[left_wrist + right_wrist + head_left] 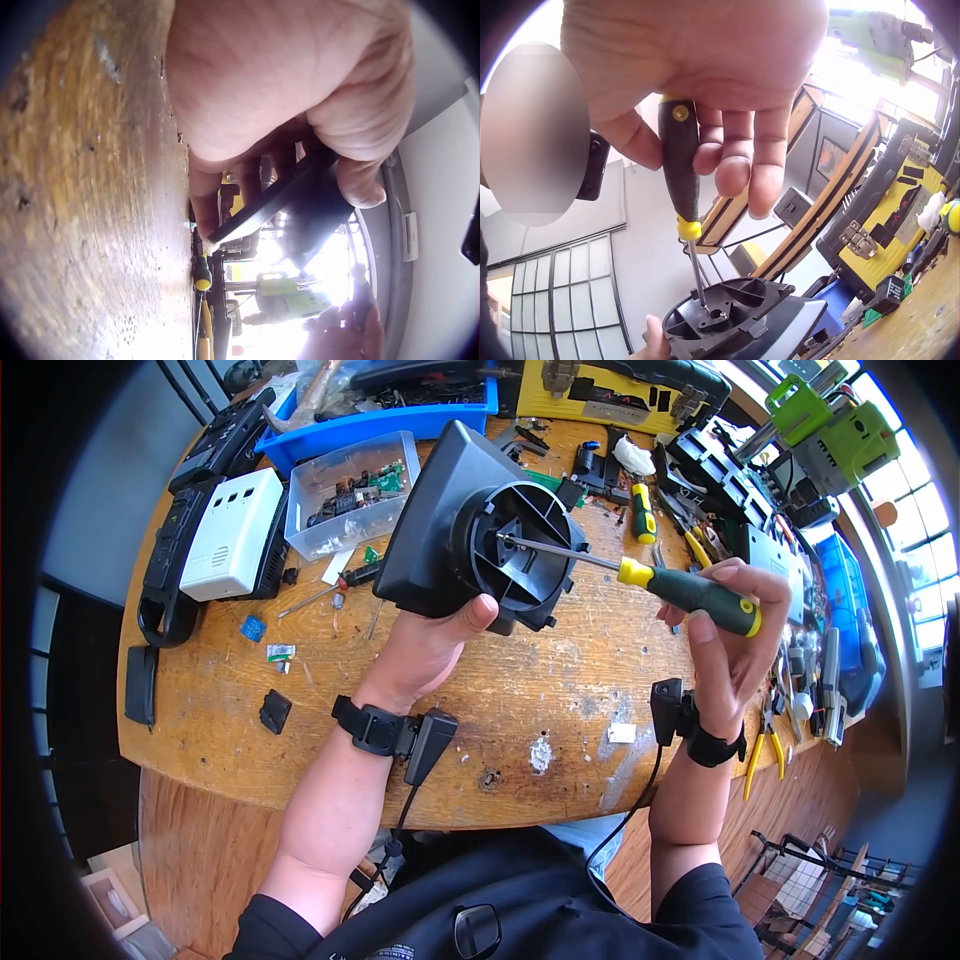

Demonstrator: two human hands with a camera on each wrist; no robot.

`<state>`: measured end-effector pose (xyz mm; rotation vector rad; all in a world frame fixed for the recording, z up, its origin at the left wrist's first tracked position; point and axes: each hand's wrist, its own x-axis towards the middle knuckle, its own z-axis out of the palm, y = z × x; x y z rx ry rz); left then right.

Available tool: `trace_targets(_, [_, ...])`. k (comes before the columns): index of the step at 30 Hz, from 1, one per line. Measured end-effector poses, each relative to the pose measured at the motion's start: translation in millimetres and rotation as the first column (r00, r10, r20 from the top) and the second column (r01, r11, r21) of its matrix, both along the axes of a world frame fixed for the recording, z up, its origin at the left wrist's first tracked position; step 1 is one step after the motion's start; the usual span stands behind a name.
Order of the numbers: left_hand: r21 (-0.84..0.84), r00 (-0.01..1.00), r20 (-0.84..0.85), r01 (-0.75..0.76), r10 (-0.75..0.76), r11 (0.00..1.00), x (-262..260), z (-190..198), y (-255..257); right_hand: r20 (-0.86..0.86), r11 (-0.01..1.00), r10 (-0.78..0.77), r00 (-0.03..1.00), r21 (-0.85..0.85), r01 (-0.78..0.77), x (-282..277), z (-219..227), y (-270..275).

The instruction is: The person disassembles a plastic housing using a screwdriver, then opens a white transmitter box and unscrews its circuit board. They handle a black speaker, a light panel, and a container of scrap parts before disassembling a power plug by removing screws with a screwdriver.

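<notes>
A black plastic housing [425, 525] with a round ribbed socket is held up off the table by the left hand [425, 650], its thumb on the near edge. In the left wrist view that hand [292, 90] grips the dark housing [307, 202] between thumb and fingers. My right hand [740, 630] holds a green and yellow screwdriver [700, 598], its shaft reaching into the socket's centre. The right wrist view shows the hand [697, 67] with thumb and fingers around the screwdriver handle [679, 161], and the tip at a small mount inside the housing [750, 330].
Behind the housing stand a clear bin [310, 538] of parts, a blue tray [400, 422] and a yellow toolcase [600, 405]. A white box [232, 535] is at left. At right lie pliers [765, 750] and a green drill stand [840, 440]. Small scraps dot the tabletop [500, 700].
</notes>
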<state>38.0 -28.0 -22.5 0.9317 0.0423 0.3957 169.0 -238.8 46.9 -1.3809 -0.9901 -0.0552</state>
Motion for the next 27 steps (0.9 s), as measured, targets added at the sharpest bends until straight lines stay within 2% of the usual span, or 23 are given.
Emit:
trace_targets(2, [0.003,1.000,0.009,-0.005,0.005,1.000,0,-1,1,0.078,0.998,-0.056,0.995,-0.032,0.059,4,-4,-2])
trace_targets(5, [0.020,0.999,0.031,-0.016,0.015,1.000,1,-1,2,0.108,0.991,-0.115,0.987,-0.060,0.122,1,-3,-2])
trace_targets(9, [0.053,0.998,0.059,-0.037,0.033,0.998,1,1,2,0.075,0.979,-0.134,0.988,-0.145,0.143,-4,2,-5])
trace_targets(12, [0.104,0.997,0.060,-0.052,0.046,0.993,0,3,1,0.148,0.980,-0.142,0.979,-0.120,0.160,-4,2,-4])
trace_targets(14, [0.104,0.998,0.049,-0.048,0.043,0.993,-1,3,1,0.052,0.994,-0.095,0.994,0.059,0.092,-6,1,0])
trace_targets(15, [0.104,0.998,0.037,-0.044,0.040,0.994,-1,3,1,0.052,0.994,-0.094,0.994,0.059,0.091,-5,0,0])
trace_targets(18, [0.093,0.998,0.051,-0.052,0.048,0.994,-1,3,1,0.068,0.994,-0.110,0.992,0.021,0.109,-2,-1,-4])
trace_targets(20, [0.099,0.998,0.047,-0.048,0.043,0.994,-1,3,2,0.043,0.981,-0.159,0.986,-0.109,0.163,-3,2,-6])
trace_targets(21, [0.105,0.998,0.042,-0.043,0.039,0.994,-2,3,2,0.043,0.981,-0.159,0.986,-0.109,0.163,-3,3,-9])
trace_targets(23, [0.117,0.998,0.055,-0.046,0.039,0.992,-1,3,2,-0.007,0.944,-0.167,0.986,-0.289,0.158,-3,6,-13])
trace_targets(24, [0.130,0.997,0.069,-0.048,0.039,0.990,-1,3,2,-0.007,0.944,-0.169,0.986,-0.289,0.160,-3,6,-12])
trace_targets(26, [0.133,0.997,0.063,-0.044,0.036,0.990,-1,3,2,0.033,0.980,-0.139,0.990,-0.137,0.142,-4,6,-7])
trace_targets(27, [0.135,0.998,0.056,-0.043,0.036,0.990,-1,3,2,0.034,0.980,-0.139,0.990,-0.137,0.143,-5,5,-5])
